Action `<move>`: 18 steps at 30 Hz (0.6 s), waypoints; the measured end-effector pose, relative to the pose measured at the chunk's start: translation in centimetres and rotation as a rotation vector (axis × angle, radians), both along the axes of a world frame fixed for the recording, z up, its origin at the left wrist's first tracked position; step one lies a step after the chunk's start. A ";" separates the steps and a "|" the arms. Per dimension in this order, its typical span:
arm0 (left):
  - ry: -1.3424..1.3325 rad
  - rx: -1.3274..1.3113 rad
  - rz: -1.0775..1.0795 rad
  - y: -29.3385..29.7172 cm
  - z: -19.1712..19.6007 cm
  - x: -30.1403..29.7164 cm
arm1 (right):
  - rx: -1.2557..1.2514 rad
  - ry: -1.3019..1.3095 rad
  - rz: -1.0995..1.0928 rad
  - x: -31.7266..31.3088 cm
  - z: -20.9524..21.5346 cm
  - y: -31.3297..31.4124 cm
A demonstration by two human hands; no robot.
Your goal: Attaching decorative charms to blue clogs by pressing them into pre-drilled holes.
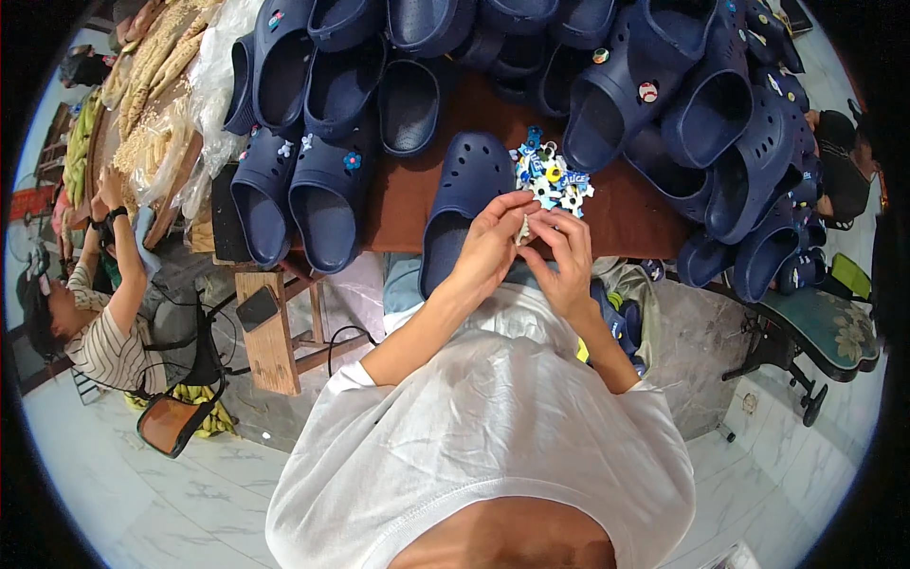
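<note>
1. Far to the left of the fingers, several dark blue clogs (327, 204) already carry small charms on their tops, a flower shape among them, so by the look of it that part of the work is done.
2. Just left of the fingers, one plain clog (464, 204) lies toe away on the brown table (403, 204), touching the left hand (493, 242). No charm shows on it, so I judge it is the one in hand and not yet dressed.
3. Between the fingertips of both hands sits a small pale charm (522, 229). The left fingers are narrow and pinch it; the right hand (567, 256) curls close and holds it from the other side.
4. Just beyond the fingers lies a little heap of loose charms (552, 178), blue, white and yellow, near the plain clog's heel. These appear to be what is left to fit.
5. Right of the fingers, a big pile of blue clogs (720, 133) reaches to the table edge. A few show a charm; for many I cannot tell, so a good share of the work probably remains.
</note>
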State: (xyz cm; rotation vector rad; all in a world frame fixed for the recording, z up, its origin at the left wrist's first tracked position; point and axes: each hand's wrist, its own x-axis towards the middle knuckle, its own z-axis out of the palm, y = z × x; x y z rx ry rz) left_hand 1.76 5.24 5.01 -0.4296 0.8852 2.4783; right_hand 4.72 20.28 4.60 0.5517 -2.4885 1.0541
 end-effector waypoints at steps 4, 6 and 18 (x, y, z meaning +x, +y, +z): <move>-0.044 0.043 0.003 0.8 -1.0 0.6 | -0.050 0.000 0.031 -1.3 0.1 -0.8; -0.088 0.157 0.046 1.2 -2.5 0.8 | -0.093 0.019 0.008 -1.6 -1.1 -0.9; 0.441 -0.721 0.081 -5.5 -0.2 4.0 | 0.176 -0.108 -0.269 -11.3 -3.1 2.5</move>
